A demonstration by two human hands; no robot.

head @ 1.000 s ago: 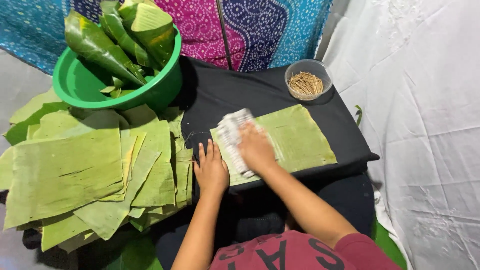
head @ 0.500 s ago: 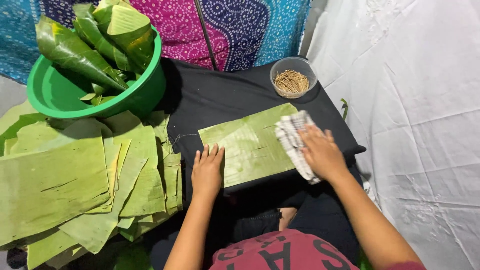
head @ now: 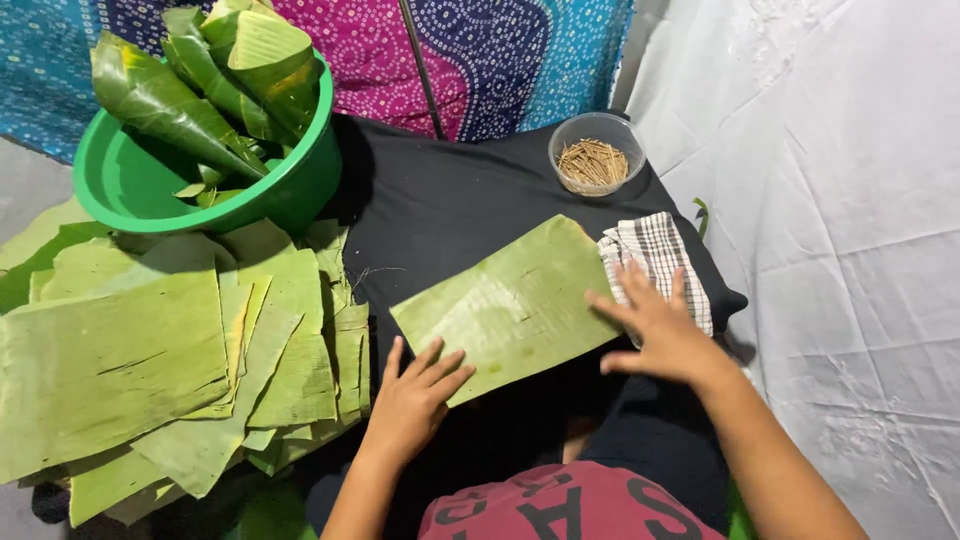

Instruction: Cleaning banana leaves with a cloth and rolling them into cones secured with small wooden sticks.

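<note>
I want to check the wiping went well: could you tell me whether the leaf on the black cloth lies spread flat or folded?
Spread flat: the leaf lies open, with no fold visible.

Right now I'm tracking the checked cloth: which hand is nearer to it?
Right. The right hand lies with its fingers on the checked cloth at the leaf's right end; the left hand rests at the banana leaf's near left corner, well away from the cloth.

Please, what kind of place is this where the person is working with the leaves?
Probably a makeshift home or stall workspace for preparing leaf wrappers. A low table under black cloth holds a cut banana leaf, a stack of more leaves lies beside it, and a green basin holds rolled leaf cones. Patterned fabric hangs behind.
</note>
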